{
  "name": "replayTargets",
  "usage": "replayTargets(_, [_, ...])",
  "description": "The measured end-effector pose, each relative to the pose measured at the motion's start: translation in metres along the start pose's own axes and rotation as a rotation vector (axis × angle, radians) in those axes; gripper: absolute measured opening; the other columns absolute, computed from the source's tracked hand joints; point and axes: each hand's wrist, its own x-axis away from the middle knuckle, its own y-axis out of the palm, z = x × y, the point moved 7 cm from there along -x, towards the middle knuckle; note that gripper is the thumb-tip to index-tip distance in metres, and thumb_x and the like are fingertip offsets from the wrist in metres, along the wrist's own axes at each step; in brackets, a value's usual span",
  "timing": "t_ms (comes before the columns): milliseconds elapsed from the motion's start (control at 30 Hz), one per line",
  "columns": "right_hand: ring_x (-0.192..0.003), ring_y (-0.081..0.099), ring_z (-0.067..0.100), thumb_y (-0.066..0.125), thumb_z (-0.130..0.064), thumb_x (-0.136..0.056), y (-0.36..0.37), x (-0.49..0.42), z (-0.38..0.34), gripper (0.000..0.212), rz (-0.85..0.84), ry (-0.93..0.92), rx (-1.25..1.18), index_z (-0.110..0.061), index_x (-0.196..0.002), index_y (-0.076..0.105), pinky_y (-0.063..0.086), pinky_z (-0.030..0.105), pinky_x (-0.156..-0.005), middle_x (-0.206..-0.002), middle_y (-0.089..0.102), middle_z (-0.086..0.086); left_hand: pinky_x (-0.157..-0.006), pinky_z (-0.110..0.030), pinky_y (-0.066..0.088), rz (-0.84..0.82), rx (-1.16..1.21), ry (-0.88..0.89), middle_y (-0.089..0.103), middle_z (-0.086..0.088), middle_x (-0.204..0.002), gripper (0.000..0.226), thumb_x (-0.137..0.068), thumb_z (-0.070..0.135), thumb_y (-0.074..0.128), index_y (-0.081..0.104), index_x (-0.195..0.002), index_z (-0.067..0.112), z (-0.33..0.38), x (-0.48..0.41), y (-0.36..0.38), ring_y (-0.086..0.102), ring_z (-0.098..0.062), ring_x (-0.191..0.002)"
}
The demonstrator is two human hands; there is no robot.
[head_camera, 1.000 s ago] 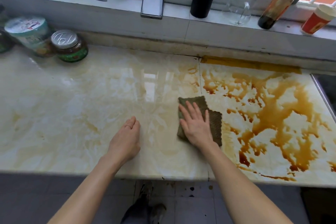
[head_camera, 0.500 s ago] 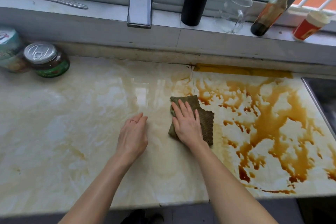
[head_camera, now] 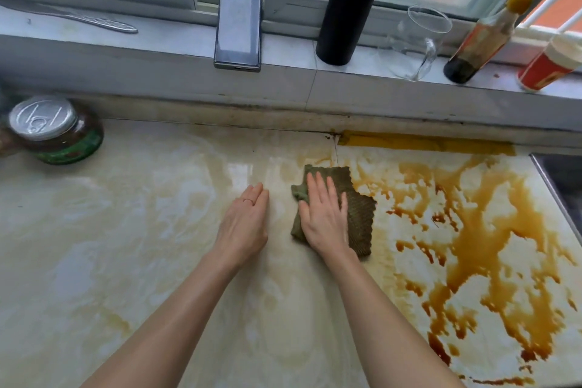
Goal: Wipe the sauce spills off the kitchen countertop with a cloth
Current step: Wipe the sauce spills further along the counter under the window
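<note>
Sauce (head_camera: pixel 472 230) covers the right side of our tabletop (head_camera: pixel 126 246), brown puddles running from the back wall to the front edge, with a yellow strip (head_camera: pixel 425 142) along the wall; the left side shows only faint smears, so we judge the wipe perhaps half done. Our right hand (head_camera: pixel 324 217) lies flat, fingers straight, pressing the green cloth (head_camera: pixel 359 214) onto the seam at the spill's left border. Our left hand (head_camera: pixel 244 224) rests open on the bare stone just beside it, holding nothing. Against a second ago, cloth and right hand have slid away from us toward the back wall, and the left hand has moved up alongside
</note>
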Motion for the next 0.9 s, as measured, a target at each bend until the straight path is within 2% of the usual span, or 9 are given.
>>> replayTargets(67, [-0.148,-0.006,0.013,0.027,-0.036,-0.102,0.000,0.001,0.006,0.057,0.044,0.104,-0.027,-0.025,-0.154,0.006,-0.003,0.044,-0.120,-0.162,0.000,-0.006,-0.120,-0.032,0.015,-0.001,0.002,0.010,0.014,-0.011,-0.158,0.065,-0.088,-0.001,0.035,0.016,-0.149,0.005,0.000,-0.012,0.000,0.014,-0.023,-0.146])
replayTargets(133, [-0.148,-0.007,0.014,0.028,-0.035,-0.101,0.006,0.009,-0.004,0.057,0.068,0.129,-0.032,-0.025,-0.154,0.006,-0.005,0.043,-0.120,-0.161,0.000,-0.006,-0.119,-0.031,0.013,0.005,0.009,0.015,0.013,-0.012,-0.158,0.065,-0.087,-0.002,0.034,0.015,-0.149,0.004,0.001,-0.021,-0.001,0.013,-0.024,-0.146])
replayTargets(333, [-0.148,-0.002,0.017,0.029,-0.040,-0.100,0.007,-0.029,-0.037,0.055,0.038,-0.097,0.060,-0.033,-0.152,0.014,-0.007,0.050,-0.117,-0.161,0.007,-0.008,-0.119,-0.031,0.012,0.018,0.033,0.032,0.014,-0.014,-0.158,0.060,-0.093,0.010,0.038,0.015,-0.149,0.003,0.011,-0.056,-0.003,0.013,-0.023,-0.147])
replayTargets(467, [-0.148,0.000,0.023,0.031,-0.044,-0.097,-0.003,-0.076,-0.022,0.055,0.043,-0.044,0.078,-0.036,-0.150,0.019,-0.005,0.053,-0.117,-0.161,0.011,-0.004,-0.120,-0.033,0.011,-0.022,-0.030,0.021,0.007,-0.017,-0.158,0.066,-0.089,0.001,0.037,0.008,-0.148,-0.001,0.010,-0.063,0.004,0.007,-0.025,-0.147])
replayTargets(600, [-0.147,0.007,0.025,0.035,-0.043,-0.097,-0.017,-0.107,0.004,0.056,0.084,0.051,0.105,-0.030,-0.150,0.023,0.002,0.049,-0.118,-0.160,0.016,0.002,-0.120,-0.031,0.007,-0.043,-0.037,0.001,0.000,-0.013,-0.159,0.069,-0.088,-0.003,0.035,0.003,-0.150,0.002,0.009,-0.064,0.006,0.001,-0.023,-0.148])
replayTargets(800, [-0.143,0.021,0.024,0.039,-0.035,-0.097,-0.024,-0.105,0.004,0.054,0.153,0.061,0.087,-0.016,-0.147,0.031,0.014,0.042,-0.117,-0.155,0.027,0.009,-0.121,-0.032,0.006,-0.086,-0.050,0.016,-0.003,-0.013,-0.159,0.072,-0.086,-0.005,0.035,0.001,-0.150,0.002,0.006,-0.065,0.004,-0.002,-0.022,-0.148])
replayTargets(900, [-0.142,0.024,0.024,0.040,-0.031,-0.097,-0.017,-0.085,-0.001,0.054,0.176,0.000,0.092,-0.011,-0.146,0.033,0.016,0.042,-0.117,-0.153,0.030,0.011,-0.121,-0.032,0.007,-0.087,-0.042,0.016,-0.002,-0.014,-0.159,0.074,-0.085,-0.006,0.036,0.001,-0.149,0.001,0.006,-0.064,0.005,-0.001,-0.022,-0.148])
